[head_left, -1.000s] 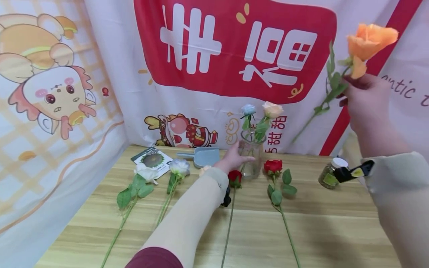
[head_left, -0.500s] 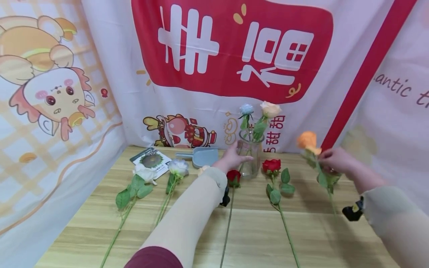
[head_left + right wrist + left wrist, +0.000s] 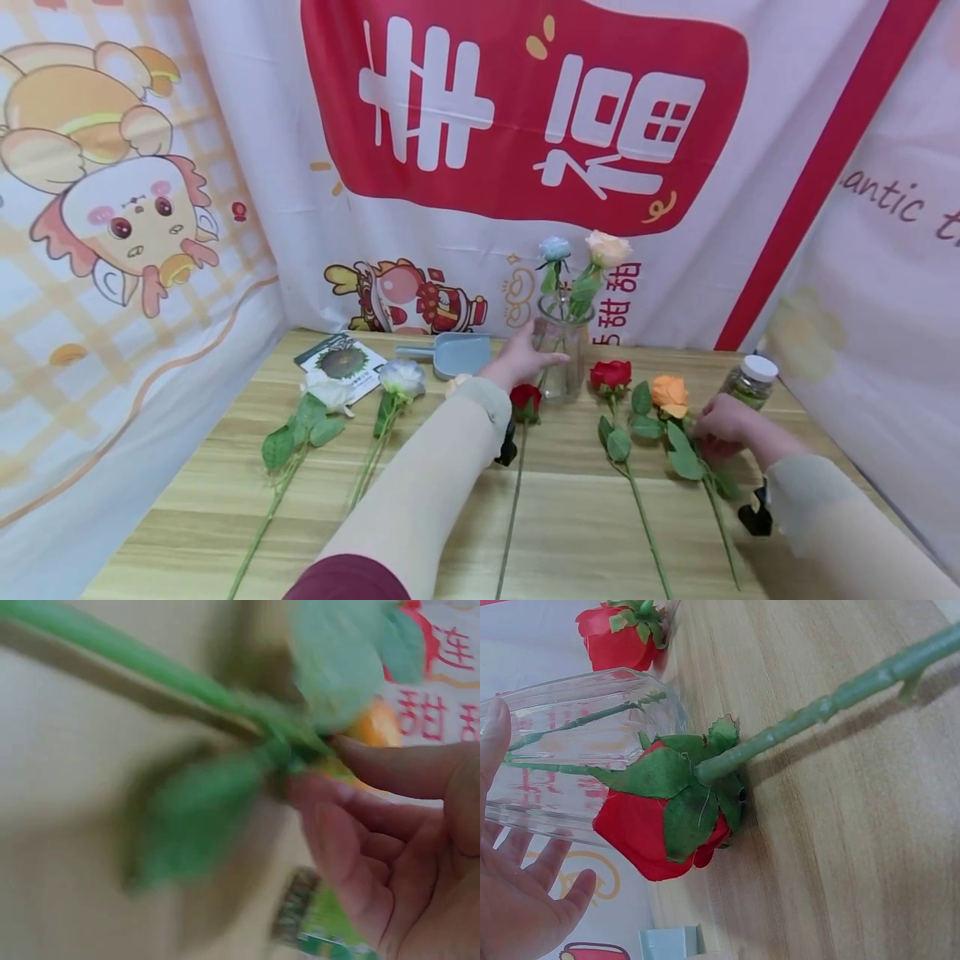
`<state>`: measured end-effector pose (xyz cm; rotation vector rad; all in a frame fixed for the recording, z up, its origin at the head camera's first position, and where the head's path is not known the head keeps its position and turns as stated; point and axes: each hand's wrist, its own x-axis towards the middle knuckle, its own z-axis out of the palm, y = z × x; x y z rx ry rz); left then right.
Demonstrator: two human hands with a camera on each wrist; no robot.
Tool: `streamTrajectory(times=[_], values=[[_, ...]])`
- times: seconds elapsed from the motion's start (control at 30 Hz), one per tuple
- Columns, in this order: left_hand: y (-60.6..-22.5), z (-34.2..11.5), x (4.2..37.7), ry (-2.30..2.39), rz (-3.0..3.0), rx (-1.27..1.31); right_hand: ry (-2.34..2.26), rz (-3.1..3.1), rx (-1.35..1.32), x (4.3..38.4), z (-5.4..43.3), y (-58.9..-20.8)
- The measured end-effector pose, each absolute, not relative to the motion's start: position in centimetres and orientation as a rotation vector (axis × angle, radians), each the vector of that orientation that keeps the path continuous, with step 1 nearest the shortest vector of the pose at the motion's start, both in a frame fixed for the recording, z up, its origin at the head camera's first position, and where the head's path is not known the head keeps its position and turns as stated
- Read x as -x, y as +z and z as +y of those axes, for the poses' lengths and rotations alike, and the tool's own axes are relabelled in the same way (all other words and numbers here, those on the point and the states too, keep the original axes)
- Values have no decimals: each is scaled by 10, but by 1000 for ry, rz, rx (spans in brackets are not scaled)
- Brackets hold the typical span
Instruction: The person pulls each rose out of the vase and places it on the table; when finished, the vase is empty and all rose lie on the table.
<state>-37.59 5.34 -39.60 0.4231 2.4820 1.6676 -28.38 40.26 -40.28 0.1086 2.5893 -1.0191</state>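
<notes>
My left hand [image 3: 522, 356] holds the side of a clear glass vase [image 3: 564, 358], its thumb and fingers on opposite sides of the glass in the left wrist view. A pale blue rose [image 3: 555, 248] and a peach rose [image 3: 607, 248] stand in the vase. At the right, my right hand [image 3: 727, 425] pinches the stem of an orange rose [image 3: 670, 393] between thumb and fingers, low over the table. Its leaves and stem [image 3: 150, 664] are partly blurred in the right wrist view. One red rose [image 3: 660, 802] lies just in front of the vase, another red rose [image 3: 611, 375] to its right.
A white rose [image 3: 327, 390] and a pale lilac rose [image 3: 402, 379] lie on the left of the wooden table [image 3: 570, 533]. Behind them are a seed packet [image 3: 341, 364] and a grey-blue dustpan [image 3: 459, 354]. A white-lidded jar [image 3: 752, 379] stands behind my right hand.
My right hand has brought the orange rose down from high at the right to the table, beside the right-hand red rose. My left hand has stayed at the vase.
</notes>
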Motion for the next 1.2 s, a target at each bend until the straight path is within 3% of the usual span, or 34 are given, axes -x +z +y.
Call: streamTrajectory(times=[0.23,0.43,0.77,1.2], values=[[-392,52,372,1694,2474,-462,-1161,2596,-81,311,398,-352],[-394,49,373,1696,2469,-435,-1420,2638,-165,344,356,-322],[-394,52,375,1681,2470,-440,-1564,2625,-30,376,274,-314],[-395,51,379,1681,2472,-496,-1929,2476,-177,398,231,-313]])
